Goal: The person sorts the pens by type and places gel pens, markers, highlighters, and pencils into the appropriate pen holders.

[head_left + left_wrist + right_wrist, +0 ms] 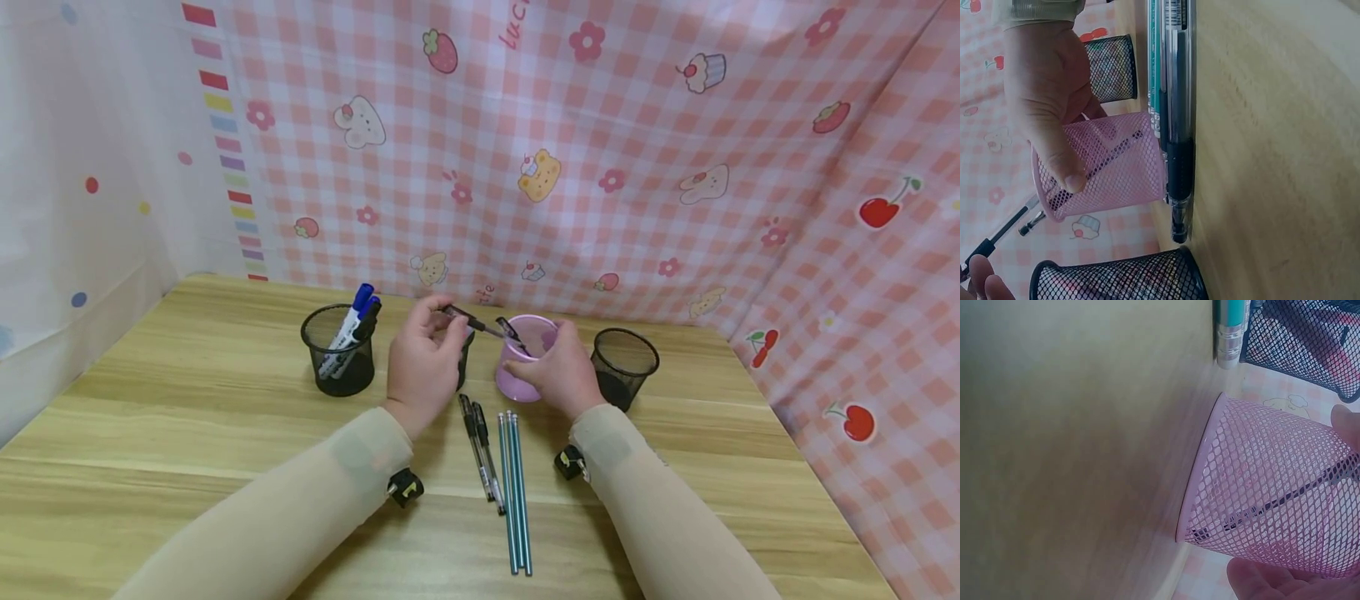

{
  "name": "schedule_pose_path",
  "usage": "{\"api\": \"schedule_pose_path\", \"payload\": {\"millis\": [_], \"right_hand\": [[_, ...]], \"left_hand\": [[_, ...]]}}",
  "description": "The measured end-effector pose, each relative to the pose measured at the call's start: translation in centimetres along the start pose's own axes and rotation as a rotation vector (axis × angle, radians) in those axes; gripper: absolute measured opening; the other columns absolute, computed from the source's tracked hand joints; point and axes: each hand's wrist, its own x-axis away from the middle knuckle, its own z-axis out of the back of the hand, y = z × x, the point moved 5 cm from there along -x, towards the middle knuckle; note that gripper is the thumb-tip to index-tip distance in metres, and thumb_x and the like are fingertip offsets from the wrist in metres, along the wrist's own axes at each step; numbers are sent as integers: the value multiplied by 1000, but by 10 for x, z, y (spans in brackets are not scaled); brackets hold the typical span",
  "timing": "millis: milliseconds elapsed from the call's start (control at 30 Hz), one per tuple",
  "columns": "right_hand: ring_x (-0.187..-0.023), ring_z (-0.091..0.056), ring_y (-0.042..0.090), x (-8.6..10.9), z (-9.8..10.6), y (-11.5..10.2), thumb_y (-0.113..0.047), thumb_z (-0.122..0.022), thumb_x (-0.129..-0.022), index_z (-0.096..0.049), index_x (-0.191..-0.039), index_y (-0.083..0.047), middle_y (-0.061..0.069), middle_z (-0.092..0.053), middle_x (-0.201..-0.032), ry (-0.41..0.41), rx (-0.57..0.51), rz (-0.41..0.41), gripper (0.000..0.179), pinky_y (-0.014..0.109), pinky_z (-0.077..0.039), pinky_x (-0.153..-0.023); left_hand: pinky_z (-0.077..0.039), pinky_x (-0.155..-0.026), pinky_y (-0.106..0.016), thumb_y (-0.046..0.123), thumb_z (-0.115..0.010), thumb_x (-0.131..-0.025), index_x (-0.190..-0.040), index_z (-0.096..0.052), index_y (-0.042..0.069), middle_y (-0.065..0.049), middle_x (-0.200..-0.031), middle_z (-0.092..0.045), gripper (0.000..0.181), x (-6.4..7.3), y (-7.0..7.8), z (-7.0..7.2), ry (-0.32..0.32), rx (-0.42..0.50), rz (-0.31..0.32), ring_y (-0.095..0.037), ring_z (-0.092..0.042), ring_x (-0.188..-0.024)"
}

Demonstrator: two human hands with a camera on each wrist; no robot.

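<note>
My left hand [423,367] pinches a black gel pen [474,322] between thumb and fingers, its far end pointing over the rim of the pink mesh pen cup [513,384]. Around that cup's right side curls my right hand [567,375], the thumb across the near wall. Another black pen [507,329] leans inside the pink cup; its shaft shows through the mesh in both wrist views. Two capped black pens [480,454] lie on the wood in front, beside several teal pencils [514,500]. The pink cup stands upright on the table.
At left a black mesh cup [345,379] holds blue and black markers [360,315]. Partly hidden behind my left hand is another black mesh cup [1116,278]. A third black mesh cup [626,354] stands right of my right hand. Checked cloth hangs behind the table [187,400].
</note>
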Motion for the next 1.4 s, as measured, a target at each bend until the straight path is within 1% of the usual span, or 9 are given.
{"api": "schedule_pose_path", "payload": {"millis": [100,233,367,567,800,1133,1233,1400], "right_hand": [[-136,-55,37,0,0,0,-33,-96,-75,-36,-152,-2,21,-54,-144,-2,0,-2,103,51,-45,-118],[-137,-54,37,-1,-1,1,-34,-96,-76,-35,-153,-3,20,-54,-145,-5,2,-5,103,51,-44,-118],[-137,-55,37,-2,-1,2,-34,-96,-76,-35,-153,-3,20,-54,-145,-7,-2,-3,103,51,-44,-118],[-135,-56,36,-2,-1,2,-33,-97,-74,-36,-152,-2,20,-56,-144,-7,-15,6,103,50,-45,-118],[-133,-58,36,-1,-1,1,-33,-97,-74,-36,-152,-2,20,-57,-142,2,-9,7,104,49,-47,-117],[-133,-58,36,-1,0,1,-34,-97,-74,-35,-152,-1,21,-57,-142,6,-12,23,105,50,-47,-116],[-133,-58,36,0,0,0,-33,-97,-74,-35,-153,-1,21,-57,-142,7,-12,26,105,50,-47,-116],[-135,-56,37,-1,0,1,-33,-97,-75,-34,-154,-1,21,-55,-144,3,-6,12,105,50,-46,-117]], "left_hand": [[-54,-61,-25,17,-65,-105,-130,-62,12,-9,-107,-78,26,1,-2,-2,-2,-21,7,-17,-67,-70],[-52,-56,-25,18,-66,-105,-131,-61,12,-10,-104,-77,27,2,-4,-5,-18,-19,27,-13,-63,-65],[-50,-54,-25,20,-66,-105,-132,-61,12,-11,-99,-77,28,3,-6,-8,-38,-15,46,-13,-62,-64],[-51,-54,-26,23,-65,-106,-132,-62,13,-7,-102,-77,28,4,-7,-11,-56,-38,67,-14,-65,-68],[-55,-59,-28,24,-64,-107,-134,-63,12,-6,-107,-77,30,4,-10,-14,-73,-59,89,-15,-68,-72],[-61,-72,-33,23,-64,-107,-133,-64,11,-6,-111,-77,30,6,-8,-18,-94,-76,79,-14,-70,-76],[-62,-75,-34,24,-63,-107,-136,-63,11,-7,-116,-77,32,6,-10,-18,-115,-77,98,-20,-74,-80],[-62,-80,-35,26,-61,-108,-141,-61,11,-6,-123,-77,36,7,-10,-19,-141,-95,115,-20,-75,-83]]}}
